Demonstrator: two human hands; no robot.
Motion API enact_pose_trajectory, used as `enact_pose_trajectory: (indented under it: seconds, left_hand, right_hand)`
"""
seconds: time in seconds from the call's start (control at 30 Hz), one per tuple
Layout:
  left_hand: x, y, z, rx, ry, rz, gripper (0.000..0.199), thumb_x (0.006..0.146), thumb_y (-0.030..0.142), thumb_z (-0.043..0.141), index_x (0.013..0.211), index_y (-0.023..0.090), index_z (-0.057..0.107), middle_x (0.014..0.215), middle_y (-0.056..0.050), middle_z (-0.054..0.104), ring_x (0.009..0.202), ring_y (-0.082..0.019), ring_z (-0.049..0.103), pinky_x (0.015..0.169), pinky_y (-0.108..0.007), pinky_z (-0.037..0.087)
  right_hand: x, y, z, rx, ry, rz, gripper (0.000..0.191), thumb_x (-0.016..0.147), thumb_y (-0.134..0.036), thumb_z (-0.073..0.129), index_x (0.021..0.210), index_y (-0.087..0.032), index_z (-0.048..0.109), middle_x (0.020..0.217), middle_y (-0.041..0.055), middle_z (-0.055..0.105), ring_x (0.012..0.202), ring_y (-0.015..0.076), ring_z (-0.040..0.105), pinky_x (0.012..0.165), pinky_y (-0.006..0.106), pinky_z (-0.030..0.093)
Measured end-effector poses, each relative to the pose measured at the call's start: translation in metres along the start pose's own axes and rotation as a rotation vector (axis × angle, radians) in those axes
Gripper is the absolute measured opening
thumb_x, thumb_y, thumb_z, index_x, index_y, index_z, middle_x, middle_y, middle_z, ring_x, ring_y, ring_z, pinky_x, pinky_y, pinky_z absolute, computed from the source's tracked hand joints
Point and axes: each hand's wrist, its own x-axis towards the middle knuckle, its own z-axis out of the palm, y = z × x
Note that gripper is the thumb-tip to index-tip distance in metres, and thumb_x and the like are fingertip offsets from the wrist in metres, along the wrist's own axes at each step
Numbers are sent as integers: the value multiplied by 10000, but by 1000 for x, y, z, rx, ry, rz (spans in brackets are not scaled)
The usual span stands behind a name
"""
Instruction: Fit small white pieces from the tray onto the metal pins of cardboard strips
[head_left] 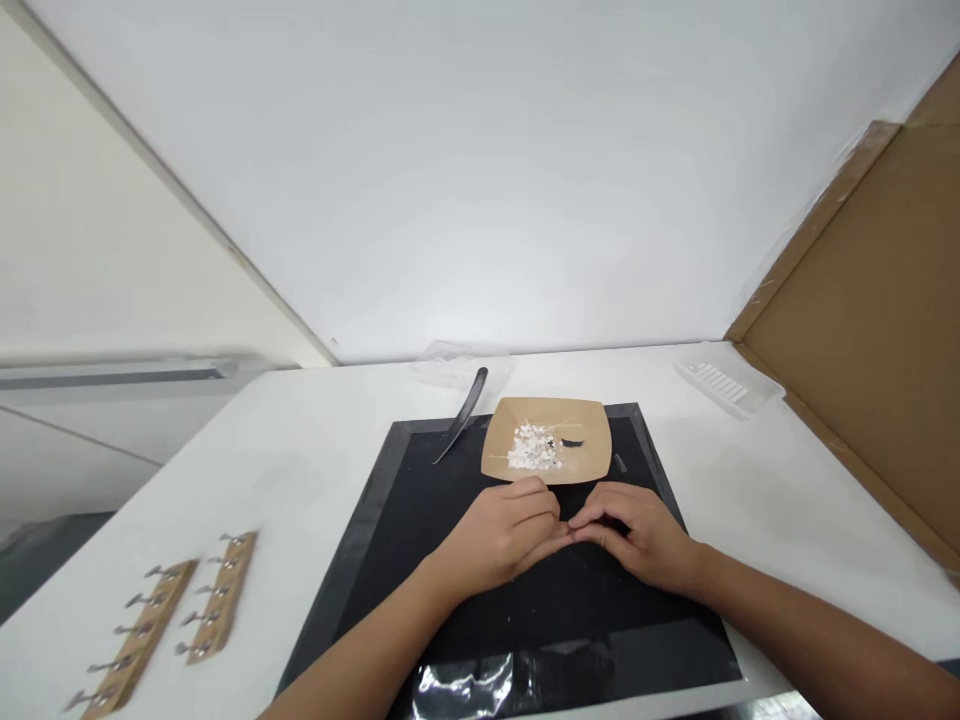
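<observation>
My left hand (517, 525) and my right hand (634, 525) meet fingertip to fingertip over a black mat (517, 640). Both are closed in a pinch, and whatever sits between the fingers is too small or hidden to make out. Just beyond them is a tan paper tray (596, 425). Inside it lie a heap of small white pieces (531, 448) and a short dark strip (572, 443). A pair of dark curved tweezers (466, 410) rests at the mat's far left edge. Right of the tray lies a tiny dark piece (620, 463).
Two wooden strips with metal hooks, one longer (142, 630) and one shorter (223, 595), lie on the white table at left. A clear plastic bag (457, 362) is at the back. A clear case (727, 385) stands back right, beside a cardboard panel (877, 330).
</observation>
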Motion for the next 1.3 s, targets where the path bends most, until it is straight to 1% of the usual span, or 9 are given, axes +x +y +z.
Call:
enact_pose_trajectory:
  seconds: [0.33,0.57,0.8,0.9,1.0,1.1,1.17,1.23,1.3]
  left_hand:
    - [3,-5,-2,90,85,74,187,974,323,757,902,184,655,749,-11,708,749,-170,614,701,-302,528]
    - [1,-6,2,186,87,30,167,995,187,666,832,197,629,749,-11,690,727,-162,614,735,-320,548]
    - [-3,-9,3,333,116,0,154,971,176,654,821,199,628,750,-13,672,700,-161,601,739,-325,559]
    - [0,-7,-4,431,94,-11,125,965,174,644,843,201,643,782,-26,674,746,-178,625,755,-331,560]
    - [5,3,-22,528,101,-58,74,950,149,656,894,197,649,851,-43,701,820,-201,646,793,-350,548]
    - [-4,23,-48,654,264,-254,116,919,119,688,1004,190,655,934,-57,739,885,-227,659,854,-393,529]
    - [-26,40,-64,766,464,-469,144,920,143,700,1048,196,658,924,-54,744,857,-239,670,874,-436,509]
    - [-59,56,-77,885,550,-758,83,946,251,682,993,194,645,922,-82,735,887,-291,685,946,-528,496]
    - [-95,71,-84,961,543,-1157,272,977,423,602,1015,158,647,1009,-171,719,1060,-408,669,1039,-655,452]
  right_hand:
    - [-3,9,-8,-345,-101,-19,121,1067,-260,603,981,-206,667,907,35,725,839,204,667,779,338,493]
    - [-4,16,-4,-597,-189,-118,148,1068,-216,590,924,-191,616,894,37,702,790,203,632,745,352,416]
    - [-4,16,-6,-644,-206,-118,173,1058,-239,621,893,-187,618,893,42,668,813,204,615,756,350,410]
    - [-4,17,-8,-644,-202,-123,167,1049,-231,634,888,-187,623,895,43,661,819,205,614,762,348,417]
    - [-4,16,-9,-632,-201,-133,168,1055,-221,613,891,-187,623,898,46,657,811,204,611,759,350,427]
    - [-5,15,-10,-618,-209,-144,166,1067,-216,579,913,-189,633,910,52,664,810,206,612,751,355,435]
    - [-5,15,-10,-611,-209,-143,165,1075,-220,563,931,-192,639,921,54,670,813,209,612,751,361,440]
    - [-6,15,-9,-606,-214,-137,174,1080,-224,551,932,-195,637,924,55,672,815,212,614,754,366,444]
    - [-7,15,-9,-606,-221,-131,184,1084,-224,541,924,-196,627,920,54,670,813,215,617,753,368,445]
